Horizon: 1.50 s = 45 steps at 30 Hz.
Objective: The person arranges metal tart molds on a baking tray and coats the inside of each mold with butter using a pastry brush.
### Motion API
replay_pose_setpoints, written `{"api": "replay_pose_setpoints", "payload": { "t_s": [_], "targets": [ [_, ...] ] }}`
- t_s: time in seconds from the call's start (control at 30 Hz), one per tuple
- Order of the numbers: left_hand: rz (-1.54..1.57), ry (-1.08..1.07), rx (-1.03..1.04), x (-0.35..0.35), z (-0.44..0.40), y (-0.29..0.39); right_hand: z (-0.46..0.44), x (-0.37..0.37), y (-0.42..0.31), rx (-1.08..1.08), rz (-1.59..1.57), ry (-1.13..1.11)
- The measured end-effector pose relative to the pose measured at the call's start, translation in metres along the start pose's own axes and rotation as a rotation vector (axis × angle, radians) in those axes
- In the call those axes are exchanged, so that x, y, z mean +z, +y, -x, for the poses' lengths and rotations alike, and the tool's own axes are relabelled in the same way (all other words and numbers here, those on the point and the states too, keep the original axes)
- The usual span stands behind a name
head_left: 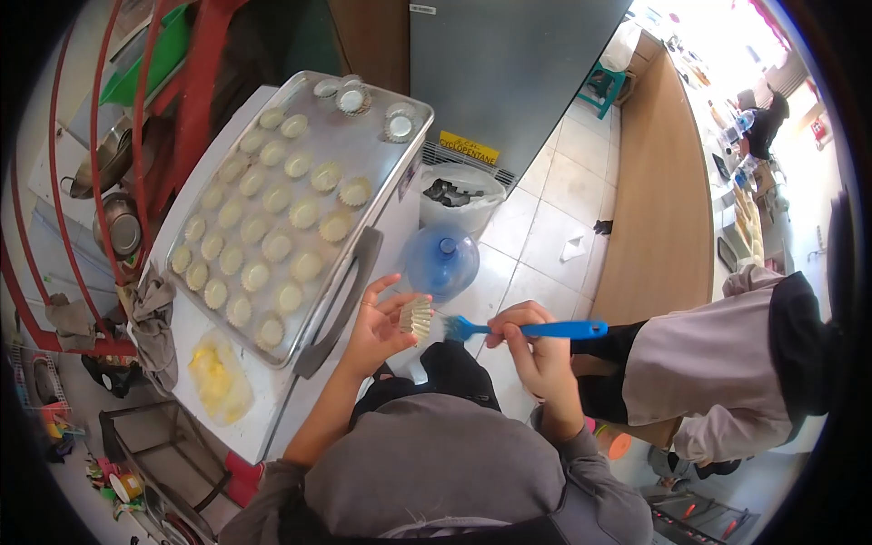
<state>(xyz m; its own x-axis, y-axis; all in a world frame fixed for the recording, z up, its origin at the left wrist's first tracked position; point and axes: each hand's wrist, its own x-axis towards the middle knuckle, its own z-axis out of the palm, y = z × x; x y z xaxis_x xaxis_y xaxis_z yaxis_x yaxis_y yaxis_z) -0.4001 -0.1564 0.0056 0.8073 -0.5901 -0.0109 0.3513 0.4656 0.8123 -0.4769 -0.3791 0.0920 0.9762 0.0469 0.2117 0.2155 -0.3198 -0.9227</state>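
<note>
Between the thumb and fingers of my left hand (374,329) is a small fluted metal tart mould (416,320), tilted on its side. My right hand (536,359) grips a blue pastry brush (568,330), its bristles pointing left, close to the mould's open side. To the left, a large metal baking tray (381,163) lies on a white surface, with rows of similar fluted moulds (304,213) on it. Several moulds are stacked (352,100) at its far end. Near the tray's front corner lies a clear plastic bag (218,377) with something yellow in it.
A blue water jug (442,261) and a white bin bag (461,195) stand on the floor beside a grey cabinet (509,73). A grey cloth (153,318) hangs by the red railing (100,163). Another person (718,354) stands close on the right, beside a long wooden counter (658,191).
</note>
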Motion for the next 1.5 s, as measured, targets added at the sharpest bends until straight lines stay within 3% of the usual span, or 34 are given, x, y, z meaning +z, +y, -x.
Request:
{"api": "replay_pose_setpoints", "payload": {
  "t_s": [0.07, 0.13, 0.2, 0.3, 0.4, 0.43, 0.53, 0.67, 0.8, 0.97, 1.07, 1.23, 1.43, 1.5],
  "targets": [
    [0.000, -0.012, -0.001, 0.010, -0.018, -0.015, -0.009, -0.004, 0.016, -0.080, -0.027, 0.062],
    [0.029, -0.022, -0.011, 0.018, -0.040, -0.032, -0.018, -0.017, 0.022, -0.084, -0.069, -0.075],
    [0.051, -0.015, -0.012, 0.025, -0.060, -0.045, -0.017, -0.033, 0.040, 0.077, -0.343, 0.023],
    [0.104, 0.023, -0.050, 0.030, -0.088, -0.056, -0.033, -0.060, 0.063, 0.139, -0.595, 0.327],
    [0.103, 0.061, -0.073, 0.034, -0.107, -0.061, -0.048, -0.068, 0.094, 0.232, -0.582, 0.218],
    [0.093, 0.060, -0.069, 0.032, -0.120, -0.061, -0.057, -0.075, 0.099, 0.220, -0.486, 0.097],
    [0.062, 0.103, -0.093, 0.018, -0.151, -0.069, -0.077, -0.101, 0.116, 0.236, -0.254, 0.013],
    [0.127, 0.058, -0.183, 0.000, -0.193, -0.080, -0.103, -0.111, 0.149, 0.215, -0.371, 0.267],
    [0.092, 0.075, -0.163, -0.008, -0.229, -0.090, -0.142, -0.107, 0.174, 0.294, -0.446, 0.087],
    [0.207, 0.203, -0.186, -0.020, -0.271, -0.103, -0.199, -0.127, 0.224, 0.474, -0.769, 0.261],
    [0.180, 0.283, -0.111, -0.013, -0.300, -0.113, -0.223, -0.150, 0.259, 0.491, -0.533, -0.012],
    [0.182, 0.318, -0.098, -0.008, -0.347, -0.141, -0.251, -0.190, 0.299, 0.444, -0.420, -0.001],
    [0.196, 0.310, -0.159, -0.003, -0.381, -0.170, -0.270, -0.209, 0.318, 0.570, -0.718, -0.021],
    [0.214, 0.359, -0.182, -0.008, -0.384, -0.174, -0.273, -0.215, 0.333, 0.562, -0.836, 0.123]
  ]
}}
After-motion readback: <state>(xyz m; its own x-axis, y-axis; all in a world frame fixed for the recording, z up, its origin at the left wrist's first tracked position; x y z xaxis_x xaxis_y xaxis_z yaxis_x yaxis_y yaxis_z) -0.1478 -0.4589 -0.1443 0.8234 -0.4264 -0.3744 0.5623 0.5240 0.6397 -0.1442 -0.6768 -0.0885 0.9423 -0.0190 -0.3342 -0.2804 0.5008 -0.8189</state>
